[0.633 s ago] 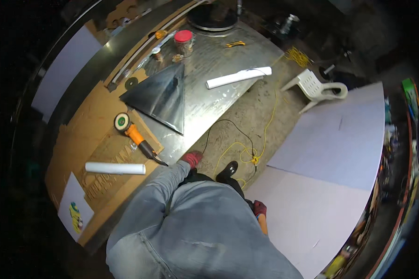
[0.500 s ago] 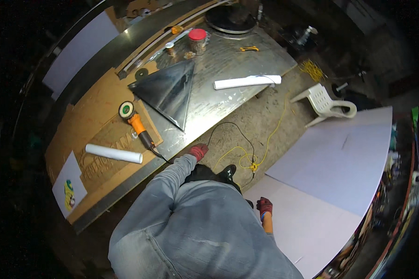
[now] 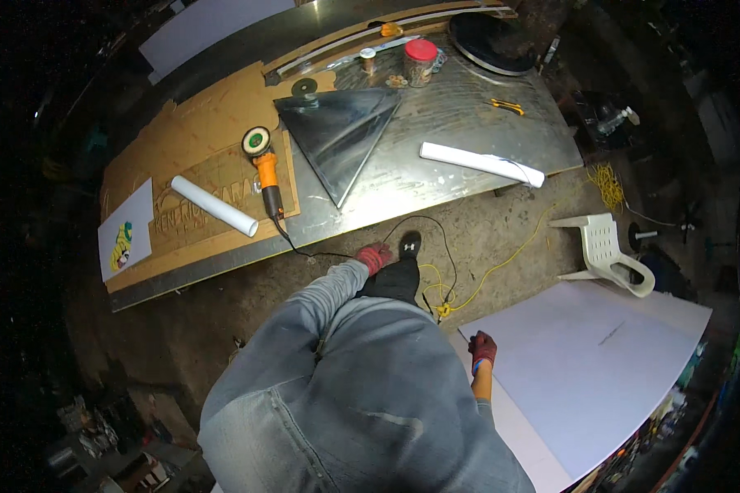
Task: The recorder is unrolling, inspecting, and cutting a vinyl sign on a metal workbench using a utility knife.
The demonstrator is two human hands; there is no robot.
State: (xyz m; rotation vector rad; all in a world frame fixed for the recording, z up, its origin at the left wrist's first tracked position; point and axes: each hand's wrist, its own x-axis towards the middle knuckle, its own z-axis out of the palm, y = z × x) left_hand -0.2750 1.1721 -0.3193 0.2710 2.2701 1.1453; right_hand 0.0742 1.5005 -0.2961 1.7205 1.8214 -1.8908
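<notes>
My left hand (image 3: 374,257), in a red work glove, is closed around the black power cord (image 3: 429,218) beside the table's front edge. From there the cord runs one way to an orange angle grinder (image 3: 265,171) with a pale round disc, lying on the table. The other way it loops down to a yellow extension cord (image 3: 444,311) on the floor. My right hand (image 3: 483,348), gloved in red too, hangs at my side in front of a large white sheet (image 3: 584,361). Its fingers are curled, with nothing visible in them. A dark triangular metal piece (image 3: 341,140) lies near the grinder.
On the metal table (image 3: 395,197) are white rolls (image 3: 214,205), a printed sheet (image 3: 127,234), cardboard (image 3: 189,140), a red-lidded jar (image 3: 419,66) and a yellow cutter knife (image 3: 508,107). A white plastic chair (image 3: 607,251) stands right. Yellow cord (image 3: 607,187) lies coiled on the floor.
The view has turned, so the table lies more level and higher in it. My shoe shows further forward, near my left hand. The cord stays in my left hand; the grinder still lies on the table.
</notes>
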